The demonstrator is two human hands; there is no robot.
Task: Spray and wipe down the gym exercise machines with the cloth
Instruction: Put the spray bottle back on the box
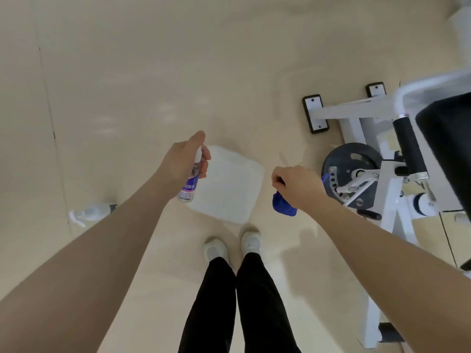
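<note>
Beige gym floor [127, 72] fills pretty much the whole shot, glossy enough to catch a few pale reflections. Dead centre, the left hand [184, 161] is wrapped around a small spray bottle [190, 180], white top, blue and white label, thumb sticking up past the nozzle end. Just to the right of it, the right hand [297, 186] is balled up around a blue cloth [283, 206], a wad of it hanging out below the fist. Both hands are held up in the air, apart from each other, not touching anything else.

Under them on the floor sits a pale square thing [229, 184], too washed out to say what it is. Below that, two white shoes [233, 247] and black trouser legs [237, 301].

Right side of the frame has the exercise machine [362, 115]: white frame, black rubber feet, a dark weight plate [353, 161], a black foam roller [407, 146] and a black pad at the far right edge.

Lower left, another clear bottle with a white trigger [89, 214] lies on its side on the floor.
</note>
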